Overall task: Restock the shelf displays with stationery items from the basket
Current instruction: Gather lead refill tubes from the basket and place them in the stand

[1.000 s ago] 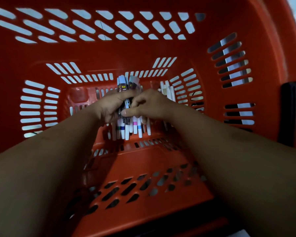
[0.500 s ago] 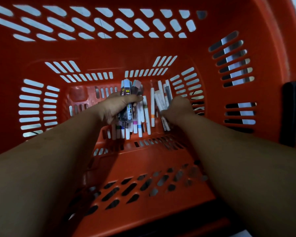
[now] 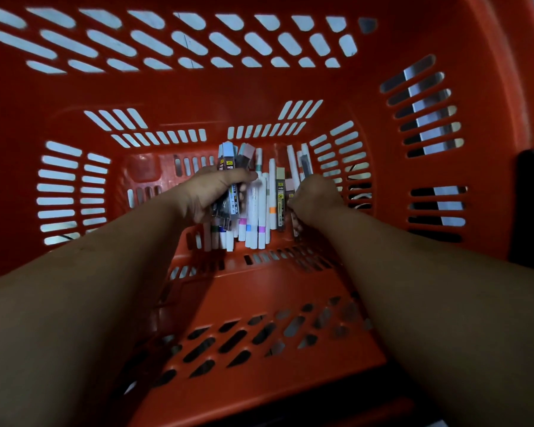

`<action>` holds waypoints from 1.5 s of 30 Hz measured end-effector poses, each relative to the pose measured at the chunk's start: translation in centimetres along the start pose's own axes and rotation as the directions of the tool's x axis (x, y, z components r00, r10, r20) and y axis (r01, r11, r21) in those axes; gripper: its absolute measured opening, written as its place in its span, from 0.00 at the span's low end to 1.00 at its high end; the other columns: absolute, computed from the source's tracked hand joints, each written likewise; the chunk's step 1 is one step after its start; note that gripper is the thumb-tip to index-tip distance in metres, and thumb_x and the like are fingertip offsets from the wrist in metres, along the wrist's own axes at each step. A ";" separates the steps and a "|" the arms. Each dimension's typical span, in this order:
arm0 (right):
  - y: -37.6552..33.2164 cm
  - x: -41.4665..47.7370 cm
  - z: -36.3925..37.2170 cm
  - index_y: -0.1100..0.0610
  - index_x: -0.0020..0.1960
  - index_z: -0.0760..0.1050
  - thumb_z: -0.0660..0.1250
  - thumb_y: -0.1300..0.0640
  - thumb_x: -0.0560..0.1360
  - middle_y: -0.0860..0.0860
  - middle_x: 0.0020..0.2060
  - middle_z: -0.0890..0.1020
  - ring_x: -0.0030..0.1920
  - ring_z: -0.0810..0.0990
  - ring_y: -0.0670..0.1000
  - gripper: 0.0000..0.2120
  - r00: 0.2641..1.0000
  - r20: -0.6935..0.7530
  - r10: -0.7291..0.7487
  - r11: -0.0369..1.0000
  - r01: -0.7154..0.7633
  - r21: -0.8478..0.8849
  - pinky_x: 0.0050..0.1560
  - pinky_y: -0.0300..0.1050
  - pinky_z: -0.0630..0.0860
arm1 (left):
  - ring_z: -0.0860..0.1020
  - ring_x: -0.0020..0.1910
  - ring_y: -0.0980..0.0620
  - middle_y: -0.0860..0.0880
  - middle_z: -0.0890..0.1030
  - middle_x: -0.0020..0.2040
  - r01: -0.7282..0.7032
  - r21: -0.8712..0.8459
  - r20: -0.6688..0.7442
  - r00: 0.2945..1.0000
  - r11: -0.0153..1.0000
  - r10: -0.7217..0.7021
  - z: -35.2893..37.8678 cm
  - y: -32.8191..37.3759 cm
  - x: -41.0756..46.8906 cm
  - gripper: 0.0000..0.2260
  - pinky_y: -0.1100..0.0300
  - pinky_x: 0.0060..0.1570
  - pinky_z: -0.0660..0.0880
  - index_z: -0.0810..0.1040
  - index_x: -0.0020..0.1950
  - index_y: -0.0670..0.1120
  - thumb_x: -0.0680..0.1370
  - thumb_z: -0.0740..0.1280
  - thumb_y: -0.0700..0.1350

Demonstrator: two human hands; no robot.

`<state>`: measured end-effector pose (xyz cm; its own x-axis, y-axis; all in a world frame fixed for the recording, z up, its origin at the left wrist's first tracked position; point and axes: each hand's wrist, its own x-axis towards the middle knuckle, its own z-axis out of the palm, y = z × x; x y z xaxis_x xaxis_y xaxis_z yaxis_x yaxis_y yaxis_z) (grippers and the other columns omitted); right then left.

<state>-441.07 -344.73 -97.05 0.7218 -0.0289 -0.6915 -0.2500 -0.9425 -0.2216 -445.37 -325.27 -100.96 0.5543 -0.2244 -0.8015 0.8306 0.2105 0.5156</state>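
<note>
Both my arms reach down into a deep orange basket (image 3: 259, 87). My left hand (image 3: 208, 194) grips a bundle of dark pencil-lead cases (image 3: 232, 186) with pale blue and pink caps. White pens (image 3: 256, 211) with coloured bands lie side by side on the basket floor between my hands. My right hand (image 3: 316, 197) is curled at the right end of that row, fingers down among the pens and a dark lead case (image 3: 280, 198); what it holds is hidden.
The basket's slotted walls rise all around, close on every side. A black handle (image 3: 530, 208) hangs on the right rim. The near part of the basket floor (image 3: 269, 303) is bare orange plastic.
My right hand left the bundle in my left hand and moved right to the loose pens. More pens on the floor are now uncovered between the hands.
</note>
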 end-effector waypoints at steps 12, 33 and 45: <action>-0.6 -0.2 0.8 0.58 0.57 0.79 0.71 0.50 0.77 0.56 0.52 0.82 0.53 0.82 0.57 0.14 0.993 -0.013 -0.119 0.969 0.113 -0.221 0.47 0.46 0.80 | 0.79 0.31 0.49 0.47 0.79 0.35 0.009 -0.006 0.018 1.000 1.000 -0.009 0.0 0.0 0.2 0.10 0.58 0.32 0.79 0.78 0.40 0.45 0.76 0.73 0.49; -5.6 -1.5 0.1 0.65 0.47 0.76 0.76 0.60 0.74 0.58 0.30 0.80 0.24 0.77 0.48 0.11 0.958 0.167 -0.234 0.784 0.084 0.615 0.26 0.39 0.75 | 0.80 0.39 0.45 0.40 0.79 0.41 -0.114 -0.148 0.153 0.979 0.982 0.137 0.6 0.9 -1.2 0.25 0.56 0.41 0.79 0.79 0.56 0.38 0.79 0.67 0.61; -3.8 -1.1 -0.8 0.69 0.53 0.78 0.69 0.62 0.78 0.64 0.43 0.85 0.37 0.85 0.59 0.10 0.996 0.091 0.007 0.726 -0.067 0.685 0.38 0.50 0.85 | 0.78 0.29 0.49 0.46 0.79 0.33 -0.007 -0.149 0.016 1.000 0.989 0.010 -0.7 0.3 -0.8 0.02 0.59 0.31 0.79 0.78 0.45 0.42 0.77 0.68 0.40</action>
<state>-440.36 -341.39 -94.92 0.6587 -0.0052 -0.7524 -0.6718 -0.4543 -0.5850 -445.59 -324.33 -100.39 0.5632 -0.2377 -0.7914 0.8094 0.3515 0.4704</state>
